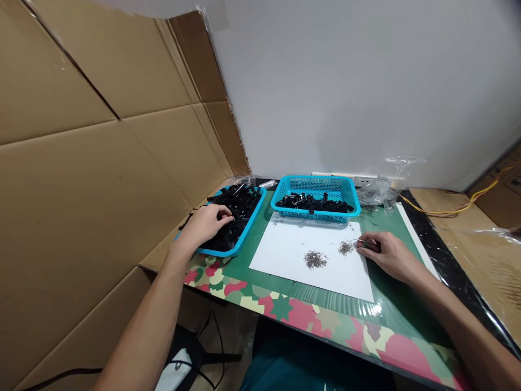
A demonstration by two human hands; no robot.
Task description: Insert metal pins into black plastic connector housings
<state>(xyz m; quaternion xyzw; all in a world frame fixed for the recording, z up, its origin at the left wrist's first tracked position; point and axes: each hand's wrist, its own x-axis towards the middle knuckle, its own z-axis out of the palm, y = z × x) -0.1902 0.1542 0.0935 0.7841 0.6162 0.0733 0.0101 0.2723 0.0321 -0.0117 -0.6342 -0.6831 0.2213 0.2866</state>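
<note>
My left hand point(209, 221) reaches into the left blue basket point(244, 239), which is heaped with black plastic parts point(240, 202). Its thumb and fingers are bent together among the parts; whatever they pinch is hidden. On the right, my right hand point(378, 248) is closed around a slim tool with a thin metal tip point(359, 240), perhaps tweezers. That tip points left, just above a small pile of tiny metal pins point(345, 247). A larger pile of similar pins point(315, 259) lies left of it on a white sheet point(280, 247).
Behind the sheet stands a second blue basket point(315, 216), partly filled with black parts. Clear plastic bags point(376, 193) lie beside it. Cardboard point(122, 190) walls the left side; a yellow cable point(448, 210) runs along the right. The green tabletop point(391, 282) has a camouflage-patterned front edge.
</note>
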